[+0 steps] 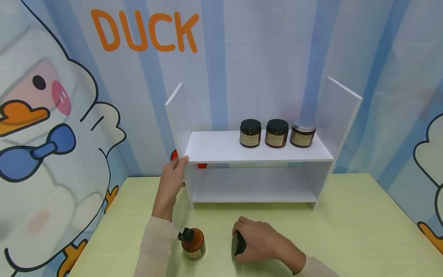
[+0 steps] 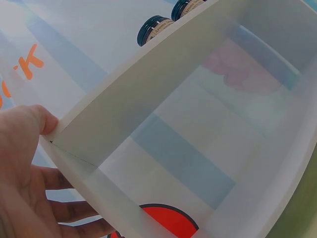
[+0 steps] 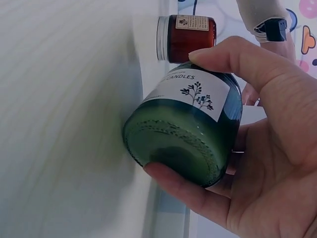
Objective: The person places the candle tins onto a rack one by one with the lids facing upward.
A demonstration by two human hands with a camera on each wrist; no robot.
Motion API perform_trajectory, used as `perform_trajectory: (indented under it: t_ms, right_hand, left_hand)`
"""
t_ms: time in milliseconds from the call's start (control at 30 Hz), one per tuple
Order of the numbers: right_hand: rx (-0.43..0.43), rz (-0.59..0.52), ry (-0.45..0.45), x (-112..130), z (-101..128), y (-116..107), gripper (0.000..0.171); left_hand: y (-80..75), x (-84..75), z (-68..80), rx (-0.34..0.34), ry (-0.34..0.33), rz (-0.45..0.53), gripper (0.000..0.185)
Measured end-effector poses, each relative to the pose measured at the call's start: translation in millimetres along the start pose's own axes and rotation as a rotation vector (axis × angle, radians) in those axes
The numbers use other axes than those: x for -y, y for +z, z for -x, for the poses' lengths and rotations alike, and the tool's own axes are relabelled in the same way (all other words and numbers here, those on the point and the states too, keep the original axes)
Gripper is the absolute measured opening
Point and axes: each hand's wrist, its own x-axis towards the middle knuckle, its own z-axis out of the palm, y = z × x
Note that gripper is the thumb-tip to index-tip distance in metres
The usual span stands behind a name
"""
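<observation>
My left hand (image 1: 169,182) grips the left side of a white shelf unit (image 1: 259,156). In the left wrist view its thumb rests at the corner of the upper board, and the other fingers reach along the outer side of the panel. Close over the table, my right hand (image 1: 259,240) holds a dark green candle jar (image 3: 183,124) between thumb and fingers. The jar is tilted, its glass base and white label showing in the right wrist view. An amber jar (image 1: 194,246) stands upside down to its left, silver lid (image 3: 162,38) against the table.
Three labelled jars stand on the upper board's right half: two black-lidded ones (image 1: 250,133) (image 1: 276,133) and a silver-lidded one (image 1: 302,134). Both side panels rise above that board. Behind the pale green table (image 1: 363,215) hangs a striped cloth (image 1: 263,57) printed with a duck.
</observation>
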Motion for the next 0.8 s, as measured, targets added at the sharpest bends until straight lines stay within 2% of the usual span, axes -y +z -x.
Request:
perform_trajectory:
  t_ms: [200, 433, 800]
  right_hand:
    - [-0.033, -0.136, -0.018, -4, 1, 1, 0.045]
    - [-0.074, -0.242, -0.034, -14, 5, 0, 0.047]
    - [-0.039, -0.458, -0.002, -22, 6, -5, 0.05]
  left_hand:
    - [0.1, -0.4, 1.0, -0.002, -0.006, 0.0, 0.075]
    - [0.0, -1.3, 1.0, -0.002, -0.014, 0.004, 0.075]
    - [-0.5, 0.3, -0.2, -0.001, 0.002, -0.002, 0.074]
